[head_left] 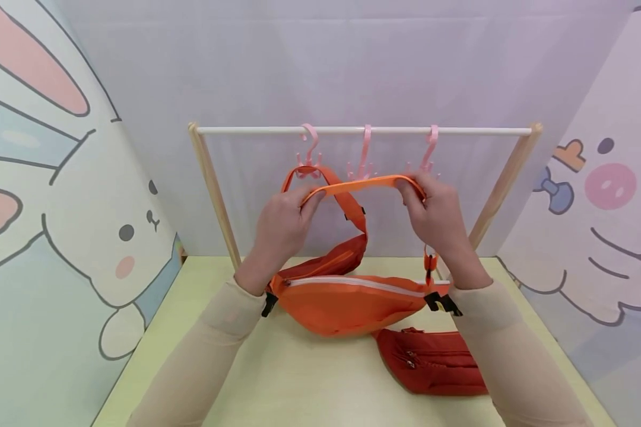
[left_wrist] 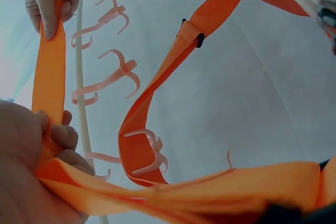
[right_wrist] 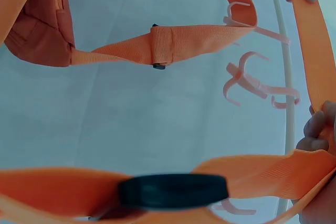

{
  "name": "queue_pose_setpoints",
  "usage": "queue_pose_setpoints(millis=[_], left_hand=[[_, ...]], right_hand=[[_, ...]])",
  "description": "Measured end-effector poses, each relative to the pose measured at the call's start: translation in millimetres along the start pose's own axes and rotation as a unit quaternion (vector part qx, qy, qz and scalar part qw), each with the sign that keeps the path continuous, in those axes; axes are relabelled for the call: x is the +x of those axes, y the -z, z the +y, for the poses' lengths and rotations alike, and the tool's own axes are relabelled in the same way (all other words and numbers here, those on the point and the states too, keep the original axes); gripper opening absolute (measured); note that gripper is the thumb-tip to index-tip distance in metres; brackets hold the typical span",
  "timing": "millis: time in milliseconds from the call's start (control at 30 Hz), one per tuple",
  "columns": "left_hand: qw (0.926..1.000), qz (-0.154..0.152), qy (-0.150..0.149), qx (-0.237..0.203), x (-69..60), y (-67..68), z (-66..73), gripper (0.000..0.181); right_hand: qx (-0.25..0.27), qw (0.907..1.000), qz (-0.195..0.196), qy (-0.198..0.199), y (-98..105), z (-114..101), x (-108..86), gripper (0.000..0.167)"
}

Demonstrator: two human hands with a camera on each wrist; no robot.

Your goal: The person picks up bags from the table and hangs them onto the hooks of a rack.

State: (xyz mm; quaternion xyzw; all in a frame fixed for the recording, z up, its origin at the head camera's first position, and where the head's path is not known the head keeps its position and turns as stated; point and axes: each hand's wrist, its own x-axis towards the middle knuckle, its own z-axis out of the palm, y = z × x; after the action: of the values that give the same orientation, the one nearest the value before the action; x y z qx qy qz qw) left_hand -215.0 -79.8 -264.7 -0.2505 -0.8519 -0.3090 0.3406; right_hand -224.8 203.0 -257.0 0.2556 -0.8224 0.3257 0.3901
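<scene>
Both hands hold up the orange strap (head_left: 359, 185) of an orange waist bag (head_left: 347, 305). My left hand (head_left: 283, 222) grips the strap at its left, and my right hand (head_left: 435, 207) pinches it farther right, so a stretch runs taut between them. Below hangs the bag, its white zip facing up and black buckles (head_left: 442, 303) at its ends. Behind it a darker red-orange waist bag (head_left: 331, 261) hangs by its strap from the left pink hook hanger (head_left: 311, 142). The middle hanger (head_left: 365, 154) and right hanger (head_left: 430, 148) are partly behind the strap and right hand.
A white rail (head_left: 256, 130) on wooden legs (head_left: 213, 196) carries the hangers. On the pale yellow table (head_left: 288, 379) lies a dark red waist bag (head_left: 432, 362), partly covered by the right sleeve. Cartoon-printed panels (head_left: 85, 237) stand at both sides.
</scene>
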Motion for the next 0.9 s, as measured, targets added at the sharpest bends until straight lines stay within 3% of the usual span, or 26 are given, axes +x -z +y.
queue_pose_setpoints(millis=[433, 900], left_hand=[[0.9962, 0.029, 0.046, 0.068, 37.8, -9.2, 1.4, 0.028], [0.9857, 0.040, 0.083, 0.141, 55.5, -30.5, -0.1, 0.029]], right_hand=[[-0.037, 0.9970, 0.033, -0.059, -11, -1, 27.9, 0.033], [-0.071, 0.9889, 0.028, -0.127, -23, 11, 37.8, 0.037]])
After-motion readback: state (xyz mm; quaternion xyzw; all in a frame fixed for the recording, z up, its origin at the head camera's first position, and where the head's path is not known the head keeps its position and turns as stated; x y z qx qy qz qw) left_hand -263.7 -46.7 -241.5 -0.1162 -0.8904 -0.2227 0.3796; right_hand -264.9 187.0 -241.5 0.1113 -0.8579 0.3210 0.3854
